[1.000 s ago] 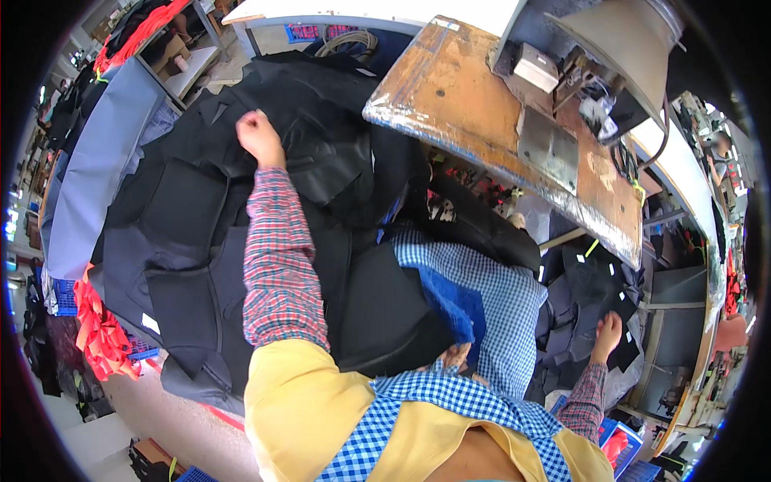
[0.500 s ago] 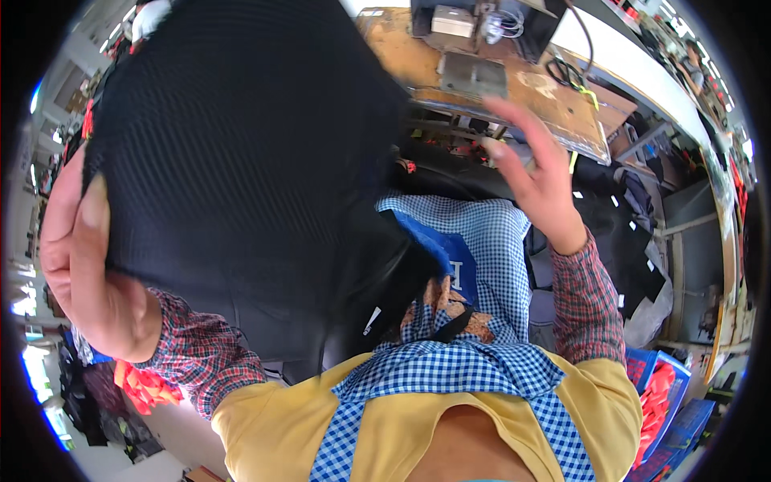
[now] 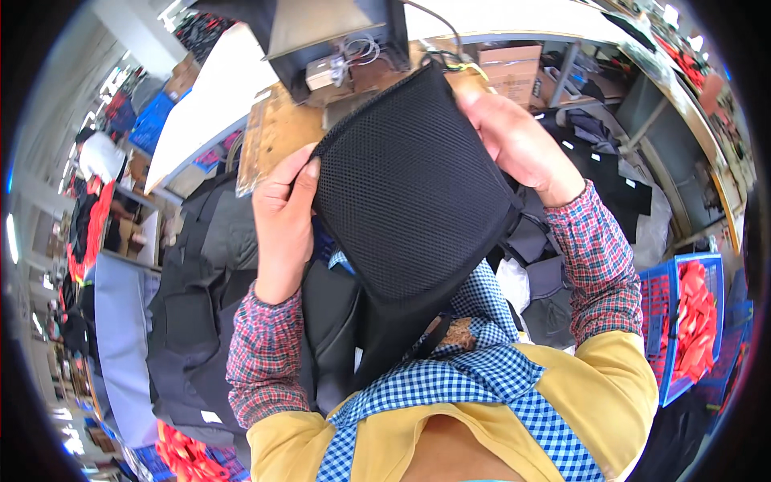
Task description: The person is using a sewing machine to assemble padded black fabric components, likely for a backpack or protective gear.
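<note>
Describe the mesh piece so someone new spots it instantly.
Find the brown wooden tabletop near the top of the view. Overlapping its lower edge, the left hand and right hand hold the black mesh piece between them. Its dotted, net-like face sets it apart from the smoother dark pieces heaped at left.

No wording is legible: small print on the cardboard box [image 3: 514,60] and white labels [image 3: 630,183] on dark fabric [image 3: 636,202] are too tiny.
</note>
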The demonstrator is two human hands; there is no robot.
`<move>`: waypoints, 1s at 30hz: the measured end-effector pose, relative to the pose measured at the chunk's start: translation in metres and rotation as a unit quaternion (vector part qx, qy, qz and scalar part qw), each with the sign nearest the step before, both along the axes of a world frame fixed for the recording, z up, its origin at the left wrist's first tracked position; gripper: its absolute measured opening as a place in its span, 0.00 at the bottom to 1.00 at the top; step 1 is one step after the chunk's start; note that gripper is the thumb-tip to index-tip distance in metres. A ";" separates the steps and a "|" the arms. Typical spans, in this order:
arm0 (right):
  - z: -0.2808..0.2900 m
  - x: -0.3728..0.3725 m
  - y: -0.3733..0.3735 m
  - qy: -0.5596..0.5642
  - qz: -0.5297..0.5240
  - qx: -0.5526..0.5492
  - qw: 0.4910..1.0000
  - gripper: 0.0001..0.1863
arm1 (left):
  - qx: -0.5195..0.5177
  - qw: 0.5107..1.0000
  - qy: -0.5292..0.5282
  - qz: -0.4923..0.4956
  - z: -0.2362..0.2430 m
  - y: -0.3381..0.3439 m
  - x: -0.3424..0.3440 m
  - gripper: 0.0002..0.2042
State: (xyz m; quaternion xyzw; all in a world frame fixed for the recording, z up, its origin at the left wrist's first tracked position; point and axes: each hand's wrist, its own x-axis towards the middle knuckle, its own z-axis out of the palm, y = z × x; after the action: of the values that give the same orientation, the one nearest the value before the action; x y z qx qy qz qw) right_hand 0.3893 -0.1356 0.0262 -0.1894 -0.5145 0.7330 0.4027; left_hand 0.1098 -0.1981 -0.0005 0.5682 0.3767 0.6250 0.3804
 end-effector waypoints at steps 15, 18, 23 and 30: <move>-0.009 -0.010 0.161 -0.478 -0.175 0.544 0.667 0.16 | -0.182 0.976 -0.062 -0.103 -0.089 0.058 0.085 0.17; -0.010 -0.029 0.178 -0.489 -0.164 0.551 0.657 0.15 | -0.194 0.973 -0.087 -0.094 -0.098 0.071 0.080 0.16; -0.011 -0.059 0.204 -0.526 -0.110 0.573 0.619 0.16 | -0.204 0.970 -0.102 -0.085 -0.112 0.086 0.066 0.14; -0.023 -0.081 0.222 -0.521 -0.077 0.578 0.623 0.17 | -0.210 0.969 -0.115 -0.055 -0.120 0.092 0.055 0.14</move>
State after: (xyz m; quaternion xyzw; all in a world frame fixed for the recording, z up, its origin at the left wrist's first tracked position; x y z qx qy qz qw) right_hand 0.3080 0.0866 0.0034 -0.3072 -0.9395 0.0297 0.1487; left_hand 0.1649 -0.1062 -0.1205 0.4196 0.4213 0.5708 0.5663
